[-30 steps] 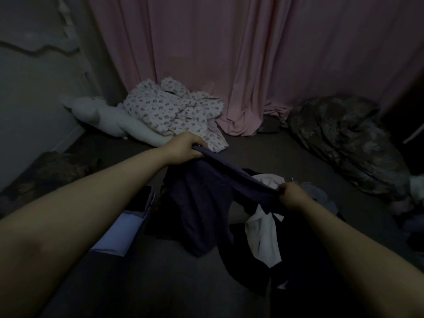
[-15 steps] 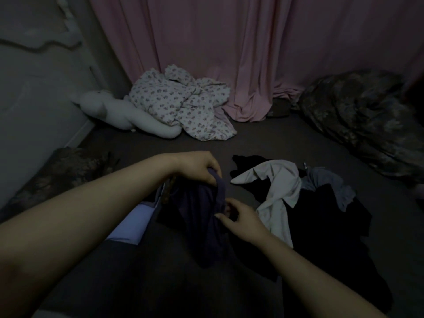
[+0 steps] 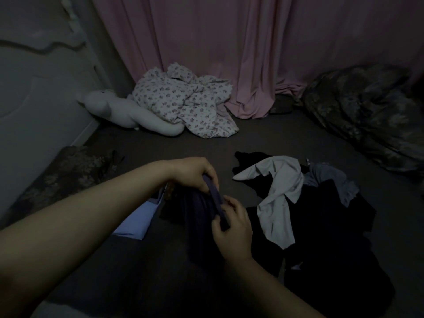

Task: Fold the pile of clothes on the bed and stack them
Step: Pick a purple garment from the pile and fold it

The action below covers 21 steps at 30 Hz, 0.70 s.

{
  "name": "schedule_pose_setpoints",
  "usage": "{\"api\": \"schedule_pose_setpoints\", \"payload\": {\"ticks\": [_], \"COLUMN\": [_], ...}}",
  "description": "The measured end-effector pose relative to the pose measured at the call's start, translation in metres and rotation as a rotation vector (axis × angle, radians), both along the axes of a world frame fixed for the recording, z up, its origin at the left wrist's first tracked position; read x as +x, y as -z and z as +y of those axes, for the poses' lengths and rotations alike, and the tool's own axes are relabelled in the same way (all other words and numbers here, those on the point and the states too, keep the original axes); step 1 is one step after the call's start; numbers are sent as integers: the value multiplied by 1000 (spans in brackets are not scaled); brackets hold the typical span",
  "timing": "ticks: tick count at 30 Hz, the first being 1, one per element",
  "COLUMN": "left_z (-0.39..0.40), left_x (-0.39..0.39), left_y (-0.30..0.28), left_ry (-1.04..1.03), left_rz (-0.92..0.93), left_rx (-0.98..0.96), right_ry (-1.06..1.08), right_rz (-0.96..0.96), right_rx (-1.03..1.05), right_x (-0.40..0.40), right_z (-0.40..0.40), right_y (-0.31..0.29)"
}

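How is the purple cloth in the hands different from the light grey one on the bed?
The dark purple garment is gripped by the left hand and right hand; the light grey garment lies loose, untouched. The purple one is bunched together; the grey one is sprawled out. Both are unfolded clothes.

**Bare arms, nothing worn in view**

Only two arms and two hands of the person showed, seen from above in dim light. The left forearm (image 3: 87,221) was bare along all of its visible length, with no sleeve edge showing. The right forearm (image 3: 273,288) was bare as well. The left hand (image 3: 195,173) carried no glove, and no ring or band could be made out on it. The right hand (image 3: 231,230) was likewise ungloved. Both wrists looked bare, though the light was too poor for finer detail.
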<state>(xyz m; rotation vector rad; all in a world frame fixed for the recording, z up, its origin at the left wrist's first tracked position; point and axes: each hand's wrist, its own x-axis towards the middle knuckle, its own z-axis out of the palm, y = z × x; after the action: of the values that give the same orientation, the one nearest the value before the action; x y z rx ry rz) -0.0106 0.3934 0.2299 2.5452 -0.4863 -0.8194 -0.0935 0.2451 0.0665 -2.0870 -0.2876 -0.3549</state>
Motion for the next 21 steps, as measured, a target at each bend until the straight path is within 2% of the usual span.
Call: {"api": "schedule_pose_setpoints", "payload": {"ticks": [4,11,16,21], "left_z": [3,9,20,31], "left_x": [-5,-8,-12,-15], "left_y": [-9,-33,-48,-57], "left_ry": [15,30,10,-34], "left_rz": [55,51,12,-9], "left_rx": [-65,-91,-99,-143], "right_ry": [-231,-496,-602,-657], "right_rz": [176,373,528,443], "right_rx": [-138,-376,-375,-440], "right_x": [8,39,45,35], "right_z": [-13,-37,-43,-20], "right_y": [27,51,47,48]}}
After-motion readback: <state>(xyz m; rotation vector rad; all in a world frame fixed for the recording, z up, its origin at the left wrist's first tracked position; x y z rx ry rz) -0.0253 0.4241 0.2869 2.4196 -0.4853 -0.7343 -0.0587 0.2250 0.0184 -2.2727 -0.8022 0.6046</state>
